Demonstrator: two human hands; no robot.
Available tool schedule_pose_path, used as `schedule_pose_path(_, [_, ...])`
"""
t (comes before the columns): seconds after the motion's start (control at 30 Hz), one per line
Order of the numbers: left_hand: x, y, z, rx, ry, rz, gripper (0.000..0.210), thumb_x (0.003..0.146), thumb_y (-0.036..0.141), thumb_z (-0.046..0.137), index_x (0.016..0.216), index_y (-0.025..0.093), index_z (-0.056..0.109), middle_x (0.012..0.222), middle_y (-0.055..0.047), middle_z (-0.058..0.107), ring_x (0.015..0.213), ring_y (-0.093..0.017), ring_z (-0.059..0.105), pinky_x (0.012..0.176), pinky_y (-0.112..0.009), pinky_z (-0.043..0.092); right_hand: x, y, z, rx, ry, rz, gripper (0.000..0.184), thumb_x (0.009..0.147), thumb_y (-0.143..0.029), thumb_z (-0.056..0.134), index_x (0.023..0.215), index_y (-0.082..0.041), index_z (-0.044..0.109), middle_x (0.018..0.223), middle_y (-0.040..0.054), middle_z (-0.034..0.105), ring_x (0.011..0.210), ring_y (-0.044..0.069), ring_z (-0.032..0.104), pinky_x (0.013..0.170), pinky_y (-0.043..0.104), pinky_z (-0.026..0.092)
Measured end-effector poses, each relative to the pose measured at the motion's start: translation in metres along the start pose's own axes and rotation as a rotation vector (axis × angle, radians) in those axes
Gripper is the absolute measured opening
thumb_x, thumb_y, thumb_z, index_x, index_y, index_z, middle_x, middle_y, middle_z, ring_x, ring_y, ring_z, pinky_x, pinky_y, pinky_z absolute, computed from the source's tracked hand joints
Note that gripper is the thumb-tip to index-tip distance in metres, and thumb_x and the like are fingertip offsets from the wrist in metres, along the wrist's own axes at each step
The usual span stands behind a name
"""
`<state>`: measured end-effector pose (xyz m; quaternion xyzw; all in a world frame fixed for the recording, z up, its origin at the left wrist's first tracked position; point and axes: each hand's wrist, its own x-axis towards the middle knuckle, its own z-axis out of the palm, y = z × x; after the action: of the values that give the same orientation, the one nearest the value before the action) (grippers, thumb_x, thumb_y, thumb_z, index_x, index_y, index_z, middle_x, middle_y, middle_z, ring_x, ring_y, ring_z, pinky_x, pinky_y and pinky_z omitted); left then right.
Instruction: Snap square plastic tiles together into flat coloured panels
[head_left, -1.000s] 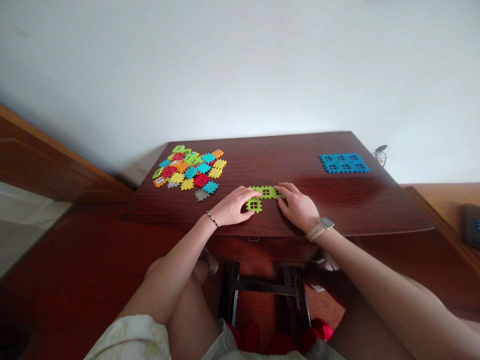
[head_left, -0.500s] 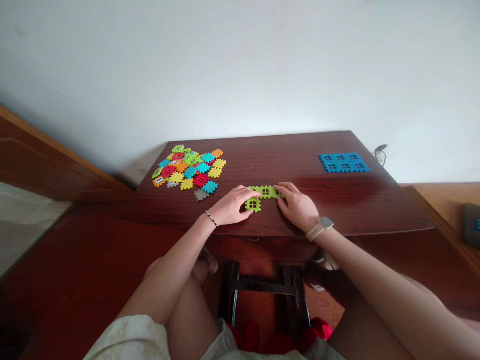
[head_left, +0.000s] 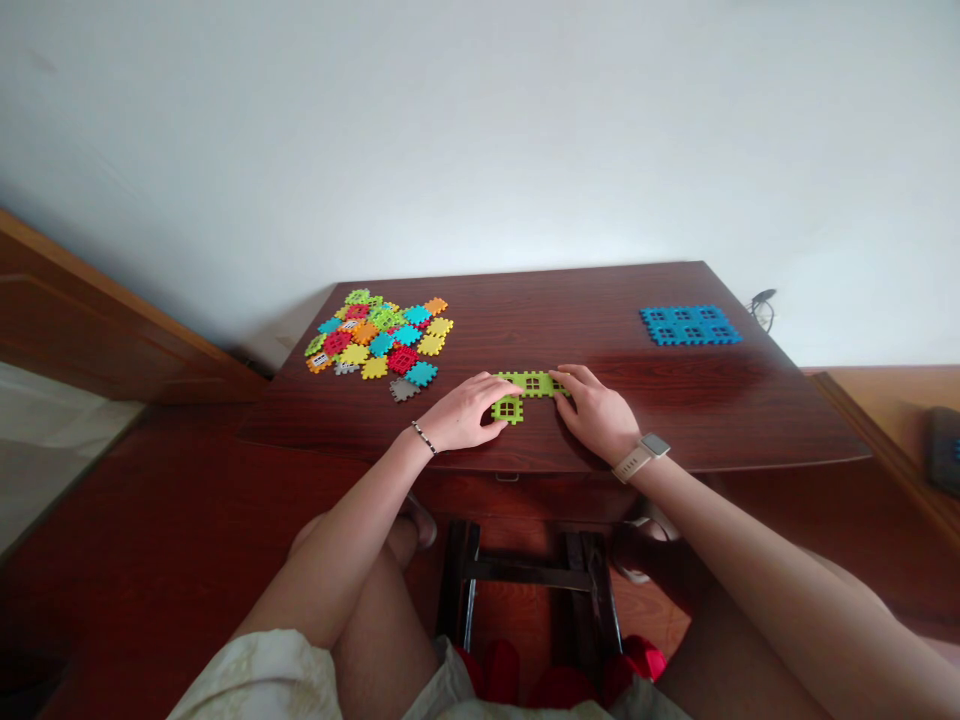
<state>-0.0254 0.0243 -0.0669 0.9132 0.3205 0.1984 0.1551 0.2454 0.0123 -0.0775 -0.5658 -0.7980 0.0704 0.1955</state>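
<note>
Green interlocking tiles [head_left: 534, 384] with window cut-outs lie flat near the front edge of the table, three in a row and one more tile [head_left: 508, 409] below the left end. My left hand [head_left: 471, 412] curves round the left side, thumb by the lower tile and fingers over the upper left one, partly hiding it. At the right end, my right hand [head_left: 598, 413] grips the last tile, with its fingers above and the thumb below. Both hands are closed on the green piece.
A pile of mixed-colour interlocking tiles [head_left: 373, 340] lies at the left of the dark wooden table [head_left: 540, 310]. A blue panel of joined tiles [head_left: 690, 325] rests at the right. Behind the table stands a white wall [head_left: 495, 140]; a black cable [head_left: 763, 300] hangs by the right edge.
</note>
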Motion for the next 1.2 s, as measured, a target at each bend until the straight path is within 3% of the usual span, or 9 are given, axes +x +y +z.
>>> schedule_pose_path(0.8, [-0.0005, -0.0017, 0.0017, 0.009, 0.014, 0.005, 0.046, 0.096, 0.017, 0.069, 0.14, 0.026, 0.063, 0.141, -0.006, 0.071, 0.135, -0.026, 0.065, 0.122, -0.047, 0.052, -0.0007, 0.0002, 0.0002, -0.001, 0.01, -0.002, 0.044, 0.106, -0.03, 0.048, 0.145, -0.021, 0.067, 0.152, 0.0115, 0.065, 0.107, 0.028, 0.076, 0.088, 0.039, 0.065])
schedule_pose_path(1.2, [-0.0002, 0.0009, -0.0048, 0.168, 0.018, 0.053, 0.026, 0.101, 0.026, 0.067, 0.126, 0.026, 0.073, 0.126, -0.005, 0.079, 0.114, -0.024, 0.076, 0.108, -0.043, 0.058, -0.0009, -0.0006, -0.0007, -0.003, 0.008, -0.004, 0.044, 0.107, -0.029, 0.048, 0.145, -0.021, 0.067, 0.152, 0.0117, 0.065, 0.108, 0.028, 0.075, 0.089, 0.039, 0.065])
